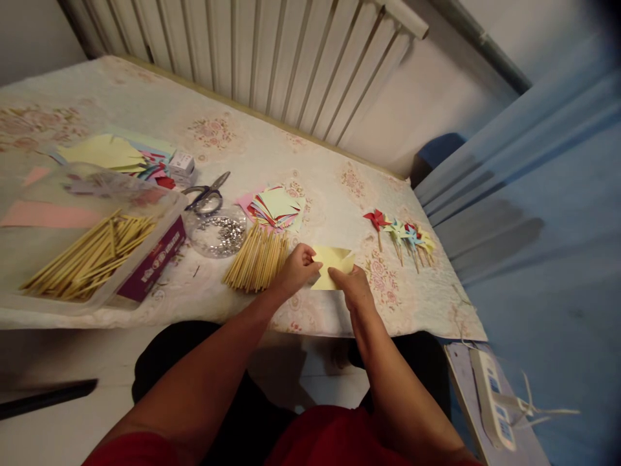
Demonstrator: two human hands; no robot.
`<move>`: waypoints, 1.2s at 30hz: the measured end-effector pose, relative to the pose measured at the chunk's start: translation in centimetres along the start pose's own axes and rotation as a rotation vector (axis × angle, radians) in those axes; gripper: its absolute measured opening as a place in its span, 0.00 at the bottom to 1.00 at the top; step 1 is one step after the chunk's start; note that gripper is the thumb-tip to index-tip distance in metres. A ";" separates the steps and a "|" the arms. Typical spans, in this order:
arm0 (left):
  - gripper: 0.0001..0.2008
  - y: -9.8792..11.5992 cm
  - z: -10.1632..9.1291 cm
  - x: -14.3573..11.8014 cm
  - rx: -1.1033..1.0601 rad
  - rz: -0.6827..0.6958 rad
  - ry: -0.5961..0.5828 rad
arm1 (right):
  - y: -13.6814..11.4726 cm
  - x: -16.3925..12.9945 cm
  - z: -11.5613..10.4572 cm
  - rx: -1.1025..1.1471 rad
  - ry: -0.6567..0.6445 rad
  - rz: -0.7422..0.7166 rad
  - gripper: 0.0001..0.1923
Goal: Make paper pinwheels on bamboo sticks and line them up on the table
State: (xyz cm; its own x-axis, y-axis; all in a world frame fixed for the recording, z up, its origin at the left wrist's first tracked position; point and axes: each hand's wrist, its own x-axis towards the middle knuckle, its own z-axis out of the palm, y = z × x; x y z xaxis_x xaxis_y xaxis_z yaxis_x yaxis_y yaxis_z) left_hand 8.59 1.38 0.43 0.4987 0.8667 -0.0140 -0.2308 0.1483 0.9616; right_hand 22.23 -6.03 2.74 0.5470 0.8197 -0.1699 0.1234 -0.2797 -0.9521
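Both hands point(325, 275) fold yellow paper point(332, 262) beside sticks point(257, 259)

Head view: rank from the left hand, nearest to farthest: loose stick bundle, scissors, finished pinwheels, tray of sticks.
From the left hand:
1. Loose stick bundle, right beside it, on its left.
2. Scissors, up and left, past the bundle.
3. Finished pinwheels, to the right, beyond the right hand.
4. Tray of sticks, far left.

Floral table point(310, 162) w/ sticks point(257, 262), scissors point(207, 193), pinwheels point(402, 234)
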 end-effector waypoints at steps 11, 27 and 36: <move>0.17 -0.5 0.5 -0.5 -0.245 -0.193 -0.180 | 0.9 0.3 0.2 -0.007 -0.022 -0.043 0.17; 0.18 -1.0 0.3 -0.2 -0.235 -0.198 -0.171 | 0.7 -0.2 0.1 0.105 -0.091 0.003 0.16; 0.17 -0.4 0.5 -0.4 -0.300 -0.246 -0.172 | 0.3 -0.4 0.3 0.107 -0.093 0.017 0.16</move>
State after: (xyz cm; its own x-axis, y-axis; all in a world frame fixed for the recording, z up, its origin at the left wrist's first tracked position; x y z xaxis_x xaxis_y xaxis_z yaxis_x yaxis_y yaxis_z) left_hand 8.86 0.74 0.21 0.6954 0.7000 -0.1625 -0.3080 0.4946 0.8127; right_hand 21.82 -6.32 2.46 0.4686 0.8594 -0.2044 0.0227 -0.2430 -0.9698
